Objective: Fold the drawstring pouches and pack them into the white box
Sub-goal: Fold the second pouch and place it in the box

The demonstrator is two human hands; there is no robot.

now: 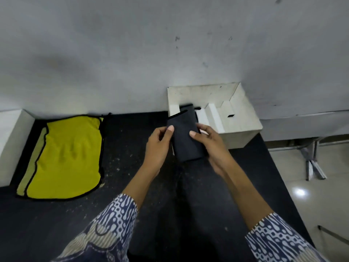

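A folded dark drawstring pouch [186, 137] is held above the black table, just in front of the white box [241, 133]. My left hand [157, 148] grips its left edge, thumb on top. My right hand [209, 146] grips its right edge, thumb on the front face. A black cord loops off the pouch's upper left corner. Inside the box, at its left end, another dark pouch [186, 107] is partly hidden behind the held one. A yellow drawstring pouch [69, 156] with black trim lies flat on the table at the left.
The white box stands open against the grey wall [132, 53], with white dividers inside. A white block [11, 140] sits at the far left edge. The black table [132, 186] ends at the right, where a tiled floor and metal legs [311, 163] show.
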